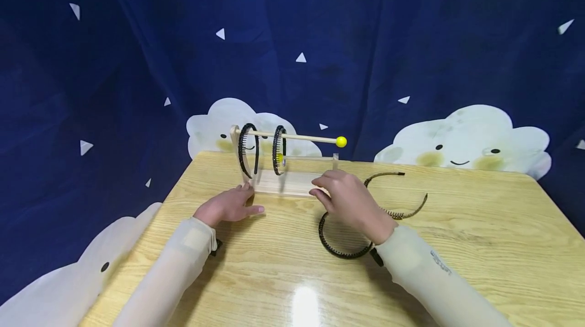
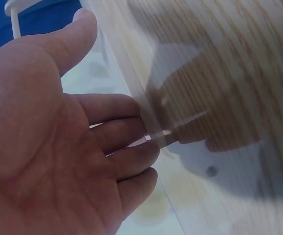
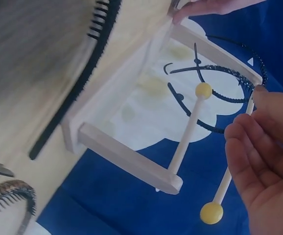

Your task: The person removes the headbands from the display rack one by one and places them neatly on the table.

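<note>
A pale wooden stand (image 1: 292, 185) has two rods, each tipped with a yellow ball (image 1: 341, 141). From its upper rod (image 1: 313, 138) hang two black toothed headbands, one (image 1: 241, 154) near the left post and another (image 1: 276, 152) further right. My left hand (image 1: 228, 206) is at the stand's left end; in the left wrist view, its extended fingers (image 2: 131, 159) meet the base's edge. Near the stand's right end hovers my right hand (image 1: 349, 197), fingers loosely bent and nothing visible in them. Whether it touches the stand I cannot tell.
Below my right hand, a black headband (image 1: 343, 255) lies on the wooden table (image 1: 274, 266). Brown patterned headband parts (image 1: 413, 212) show beyond the right wrist, partly hidden by it. Behind the table hangs a blue cloth (image 1: 292, 22) with clouds.
</note>
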`<action>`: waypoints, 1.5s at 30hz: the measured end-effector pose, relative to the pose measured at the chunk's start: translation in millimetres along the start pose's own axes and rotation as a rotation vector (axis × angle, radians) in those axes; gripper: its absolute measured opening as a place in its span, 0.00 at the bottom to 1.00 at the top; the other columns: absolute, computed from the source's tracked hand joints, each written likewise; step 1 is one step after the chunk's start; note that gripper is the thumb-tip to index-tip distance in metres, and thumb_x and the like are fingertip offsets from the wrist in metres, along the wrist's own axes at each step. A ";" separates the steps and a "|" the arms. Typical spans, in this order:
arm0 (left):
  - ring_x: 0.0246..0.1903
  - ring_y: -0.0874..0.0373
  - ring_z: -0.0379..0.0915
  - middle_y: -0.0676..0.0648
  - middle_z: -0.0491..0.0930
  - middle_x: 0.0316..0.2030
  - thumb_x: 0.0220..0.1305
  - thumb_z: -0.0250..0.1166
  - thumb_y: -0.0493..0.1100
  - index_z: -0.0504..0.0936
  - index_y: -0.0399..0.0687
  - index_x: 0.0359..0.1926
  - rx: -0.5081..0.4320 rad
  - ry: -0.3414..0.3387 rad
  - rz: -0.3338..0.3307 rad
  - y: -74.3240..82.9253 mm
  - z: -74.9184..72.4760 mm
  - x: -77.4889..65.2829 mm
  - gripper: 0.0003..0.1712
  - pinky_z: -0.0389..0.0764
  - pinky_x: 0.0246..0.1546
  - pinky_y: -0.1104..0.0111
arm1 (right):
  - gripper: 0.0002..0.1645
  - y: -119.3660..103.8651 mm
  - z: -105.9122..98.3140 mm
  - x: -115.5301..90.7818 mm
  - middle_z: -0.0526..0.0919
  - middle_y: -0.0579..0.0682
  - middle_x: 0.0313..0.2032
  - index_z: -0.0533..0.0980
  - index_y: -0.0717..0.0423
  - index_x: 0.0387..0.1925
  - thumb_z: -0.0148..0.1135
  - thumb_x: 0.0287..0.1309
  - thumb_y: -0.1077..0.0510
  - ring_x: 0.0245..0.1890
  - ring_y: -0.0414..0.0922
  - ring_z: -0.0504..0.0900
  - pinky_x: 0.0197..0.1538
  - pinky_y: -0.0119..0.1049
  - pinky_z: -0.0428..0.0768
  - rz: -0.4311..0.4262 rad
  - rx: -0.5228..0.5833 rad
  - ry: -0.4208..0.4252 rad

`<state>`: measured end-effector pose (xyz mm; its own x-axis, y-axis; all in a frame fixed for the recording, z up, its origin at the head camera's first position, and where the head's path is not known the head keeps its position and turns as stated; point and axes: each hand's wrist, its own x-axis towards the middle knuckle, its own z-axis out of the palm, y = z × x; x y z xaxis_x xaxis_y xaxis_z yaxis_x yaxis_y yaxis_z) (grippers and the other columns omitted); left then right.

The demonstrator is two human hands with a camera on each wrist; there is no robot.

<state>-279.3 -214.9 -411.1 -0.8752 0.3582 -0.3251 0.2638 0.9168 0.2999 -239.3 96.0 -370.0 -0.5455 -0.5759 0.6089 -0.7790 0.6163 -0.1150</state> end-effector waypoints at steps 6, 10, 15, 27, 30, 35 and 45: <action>0.75 0.35 0.42 0.32 0.46 0.76 0.73 0.54 0.65 0.56 0.35 0.77 -0.011 -0.003 0.003 -3.3 -0.5 2.6 0.47 0.50 0.72 0.44 | 0.04 3.9 1.3 21.1 0.85 0.50 0.32 0.85 0.60 0.35 0.73 0.58 0.64 0.33 0.47 0.83 0.38 0.40 0.84 -0.061 -0.053 0.012; 0.75 0.36 0.43 0.33 0.47 0.76 0.73 0.53 0.66 0.57 0.37 0.77 -0.015 -0.011 0.004 -5.8 -1.2 3.3 0.47 0.50 0.72 0.44 | 0.04 5.7 1.6 33.2 0.85 0.50 0.32 0.85 0.59 0.35 0.73 0.57 0.65 0.33 0.47 0.83 0.37 0.40 0.83 -0.059 -0.066 0.003; 0.75 0.36 0.43 0.33 0.47 0.76 0.73 0.53 0.66 0.57 0.37 0.77 -0.009 -0.011 0.008 -7.1 -1.4 2.3 0.47 0.51 0.72 0.45 | 0.06 8.0 1.7 46.3 0.85 0.50 0.35 0.86 0.59 0.37 0.74 0.57 0.65 0.36 0.48 0.83 0.39 0.41 0.83 -0.045 -0.058 -0.026; 0.75 0.36 0.43 0.33 0.47 0.76 0.73 0.54 0.65 0.57 0.38 0.77 -0.020 -0.007 -0.011 -5.4 -1.2 1.8 0.46 0.50 0.72 0.44 | 0.11 14.1 -2.4 82.5 0.85 0.51 0.40 0.86 0.58 0.44 0.73 0.57 0.65 0.41 0.50 0.82 0.44 0.40 0.82 -0.034 -0.104 -0.117; 0.75 0.36 0.43 0.33 0.47 0.76 0.73 0.54 0.66 0.57 0.38 0.77 -0.020 -0.003 -0.011 -5.3 -1.6 1.1 0.46 0.49 0.72 0.45 | 0.10 13.6 -1.0 91.1 0.85 0.50 0.39 0.86 0.56 0.43 0.72 0.59 0.65 0.41 0.49 0.81 0.44 0.40 0.82 -0.021 -0.118 -0.130; 0.75 0.36 0.43 0.33 0.48 0.76 0.73 0.54 0.65 0.57 0.37 0.77 -0.014 0.005 -0.012 -4.6 -1.6 1.2 0.46 0.49 0.73 0.46 | 0.10 13.3 1.6 103.0 0.84 0.49 0.39 0.86 0.54 0.43 0.71 0.59 0.66 0.42 0.48 0.79 0.43 0.39 0.83 -0.018 -0.141 -0.145; 0.74 0.36 0.45 0.32 0.49 0.76 0.73 0.54 0.65 0.58 0.36 0.76 0.013 0.002 -0.007 -3.7 -1.7 2.0 0.46 0.51 0.73 0.47 | 0.14 12.8 5.8 123.9 0.85 0.51 0.41 0.85 0.55 0.47 0.69 0.60 0.68 0.45 0.49 0.80 0.48 0.40 0.82 -0.019 -0.161 -0.168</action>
<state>-282.7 -217.8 -411.3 -0.8779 0.3517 -0.3250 0.2634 0.9214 0.2856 -318.6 29.5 -300.6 -0.5859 -0.6612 0.4687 -0.7375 0.6747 0.0298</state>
